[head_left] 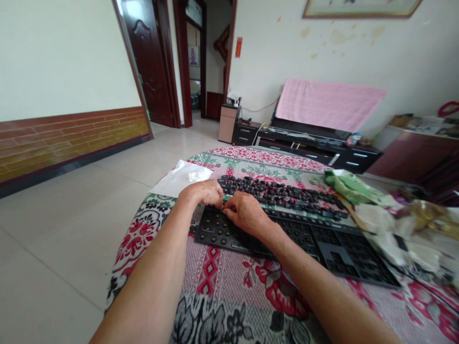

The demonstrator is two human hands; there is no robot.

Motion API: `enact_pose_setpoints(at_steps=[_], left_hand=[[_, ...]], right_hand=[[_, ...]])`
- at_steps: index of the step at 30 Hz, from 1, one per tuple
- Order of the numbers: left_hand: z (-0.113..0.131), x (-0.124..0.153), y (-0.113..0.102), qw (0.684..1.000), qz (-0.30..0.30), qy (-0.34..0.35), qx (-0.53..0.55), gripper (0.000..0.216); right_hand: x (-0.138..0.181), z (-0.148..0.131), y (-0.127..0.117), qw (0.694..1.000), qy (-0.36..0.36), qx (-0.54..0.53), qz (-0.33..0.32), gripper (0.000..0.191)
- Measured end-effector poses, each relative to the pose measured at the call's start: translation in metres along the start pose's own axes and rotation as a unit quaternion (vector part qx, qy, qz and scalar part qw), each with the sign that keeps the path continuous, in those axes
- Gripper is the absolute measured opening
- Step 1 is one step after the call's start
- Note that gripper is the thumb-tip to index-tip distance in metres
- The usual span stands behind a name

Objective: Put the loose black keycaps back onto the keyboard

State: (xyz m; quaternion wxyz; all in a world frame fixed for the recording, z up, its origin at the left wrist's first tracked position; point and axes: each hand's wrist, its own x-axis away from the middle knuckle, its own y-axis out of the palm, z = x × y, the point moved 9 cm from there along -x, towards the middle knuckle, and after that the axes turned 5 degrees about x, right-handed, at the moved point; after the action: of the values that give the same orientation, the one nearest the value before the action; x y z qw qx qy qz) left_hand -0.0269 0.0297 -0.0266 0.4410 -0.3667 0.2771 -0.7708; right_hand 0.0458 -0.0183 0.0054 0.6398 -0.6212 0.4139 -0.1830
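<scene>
I cannot tell what, if anything, left hand (209, 193) and right hand (245, 211) grip; brushing the loose keycaps (267, 189) could scatter them.

You have soft, moderately bright light; a pale sheen lies on the floor (64, 210); your wide view tilts the left wall (64, 57); the keyboard (337, 253) goes murky toward its right end.

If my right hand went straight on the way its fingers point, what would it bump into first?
Most likely your left hand, which is close in front of your right hand near the far left corner of the keyboard. Any small gap in depth between them is hard to judge.
</scene>
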Motion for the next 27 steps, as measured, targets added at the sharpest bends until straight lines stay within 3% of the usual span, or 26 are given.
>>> enact_pose_setpoints(at_steps=[5, 9, 12, 15, 18, 21, 27], left_hand=[[0.008, 0.002, -0.004, 0.999, 0.014, 0.016, -0.037, 0.013], [0.011, 0.005, -0.010, 0.998, 0.026, 0.055, -0.005, 0.015], [0.011, 0.005, -0.019, 0.994, 0.061, 0.074, 0.042, 0.018], [0.007, 0.004, -0.028, 0.990, 0.109, 0.065, 0.066, 0.021], [0.002, 0.002, -0.036, 0.983, 0.153, 0.062, 0.075, 0.021], [-0.003, 0.001, -0.041, 0.978, 0.177, 0.064, 0.090, 0.021], [-0.007, -0.003, -0.042, 0.973, 0.189, 0.080, 0.104, 0.023]], right_hand=[[0.003, -0.001, -0.002, 1.000, 0.003, 0.008, 0.001, 0.018], [-0.004, 0.009, -0.008, 1.000, -0.012, -0.004, -0.011, 0.022], [-0.022, 0.041, -0.018, 1.000, 0.006, 0.006, 0.004, 0.024], [-0.046, 0.092, -0.026, 0.996, 0.078, 0.047, 0.024, 0.024], [-0.066, 0.134, -0.018, 0.988, 0.142, 0.060, -0.017, 0.027], [-0.080, 0.153, -0.005, 0.985, 0.150, 0.073, -0.055, 0.028], [-0.092, 0.163, 0.013, 0.981, 0.144, 0.090, -0.097, 0.027]])
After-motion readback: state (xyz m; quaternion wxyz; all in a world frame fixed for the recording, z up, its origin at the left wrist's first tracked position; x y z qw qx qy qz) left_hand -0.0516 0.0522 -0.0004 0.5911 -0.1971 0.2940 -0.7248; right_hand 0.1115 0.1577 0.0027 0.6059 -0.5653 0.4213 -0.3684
